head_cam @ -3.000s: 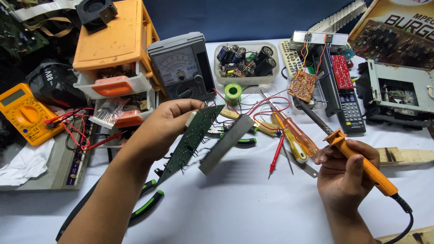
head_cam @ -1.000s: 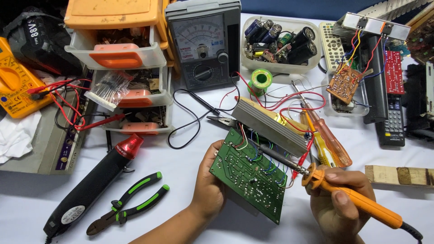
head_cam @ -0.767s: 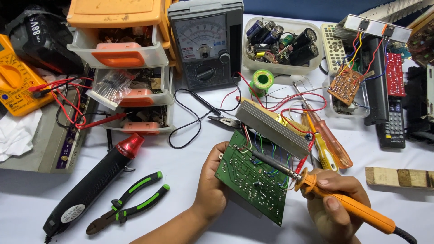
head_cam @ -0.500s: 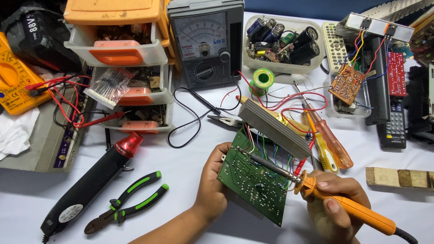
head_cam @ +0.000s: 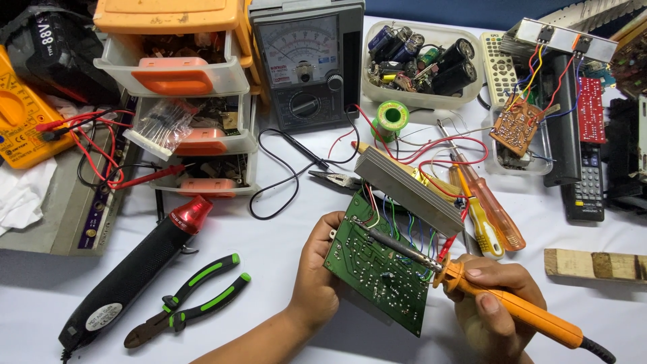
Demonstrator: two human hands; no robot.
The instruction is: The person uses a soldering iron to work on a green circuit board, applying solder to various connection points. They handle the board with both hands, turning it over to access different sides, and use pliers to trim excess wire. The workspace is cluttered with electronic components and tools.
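1. The green circuit board [head_cam: 379, 269] sits low and centre above the white worktop [head_cam: 283, 236], tilted, solder side up. The left hand [head_cam: 322, 269] grips its left edge, fingers closed around it.
2. A ribbed grey metal heat sink [head_cam: 411, 190] stays joined to the board's upper edge by several coloured wires.
3. The right hand [head_cam: 495, 307] is closed around the orange handle of one soldering iron [head_cam: 472, 286]. Its dark metal shaft slants up and left across the board, with the tip near the board's upper left corner.
4. Just right of the heat sink lie two screwdrivers: one with a translucent orange handle [head_cam: 495, 212], one yellow [head_cam: 482, 229]. Loose red wire loops over them.
5. Behind the heat sink lie grey needle-nose pliers [head_cam: 333, 178] and one green spool of solder [head_cam: 392, 116].
6. To the left lie one black rotary tool with a red nose [head_cam: 135, 269] and one pair of cutters with green-and-black grips [head_cam: 192, 303].
7. At the rear stand an analogue meter [head_cam: 306, 67], an orange drawer cabinet [head_cam: 178, 87] with three drawers, and a clear plastic tub [head_cam: 421, 61] of cylindrical capacitors.
8. At far left rests a yellow digital multimeter [head_cam: 23, 121] with red probe leads.
9. At right lie a small brown circuit board [head_cam: 515, 125], two remote controls, one black [head_cam: 583, 178] and one pale [head_cam: 499, 64], and a wooden block [head_cam: 596, 265].
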